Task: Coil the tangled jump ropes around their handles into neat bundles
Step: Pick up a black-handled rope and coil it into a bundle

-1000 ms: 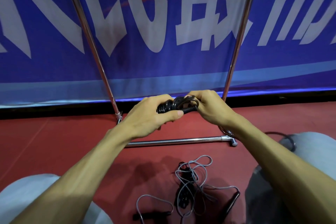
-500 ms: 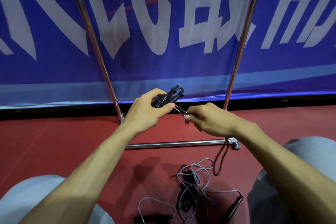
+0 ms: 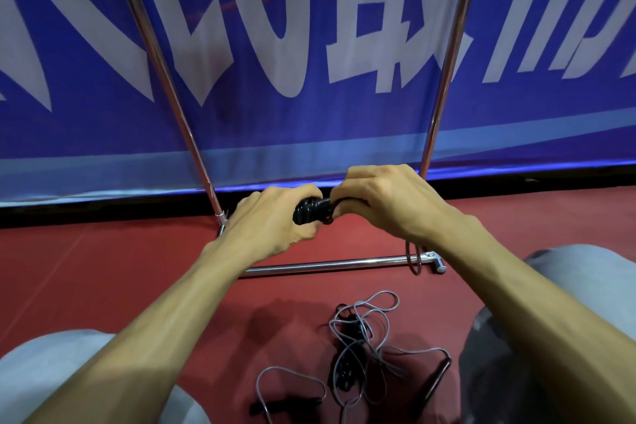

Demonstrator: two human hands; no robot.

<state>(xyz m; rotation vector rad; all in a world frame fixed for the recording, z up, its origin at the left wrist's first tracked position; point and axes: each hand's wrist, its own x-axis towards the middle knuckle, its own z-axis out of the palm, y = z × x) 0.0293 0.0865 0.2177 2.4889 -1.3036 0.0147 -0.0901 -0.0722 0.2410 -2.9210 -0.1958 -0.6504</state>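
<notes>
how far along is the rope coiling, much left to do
Done: no finished bundle shows set aside. In hand: the left hand and right hand both grip a black rope bundle, mostly wound, with a loose loop hanging below the right wrist. Left: a tangled pile of grey rope with black handles lies uncoiled on the red floor.

Soft, rather dim indoor light falls from above. The forearms cast a diffuse dark shadow on the red floor (image 3: 103, 268), toward the viewer. Bright streaks of glare run along the chrome tube frame (image 3: 327, 265). The black coiled rope bundle (image 3: 311, 212) shows small glints but little detail. Wide-angle distortion tilts the frame's uprights outward and stretches the blue banner's (image 3: 275, 134) white lettering. The bottom corners are soft.
</notes>
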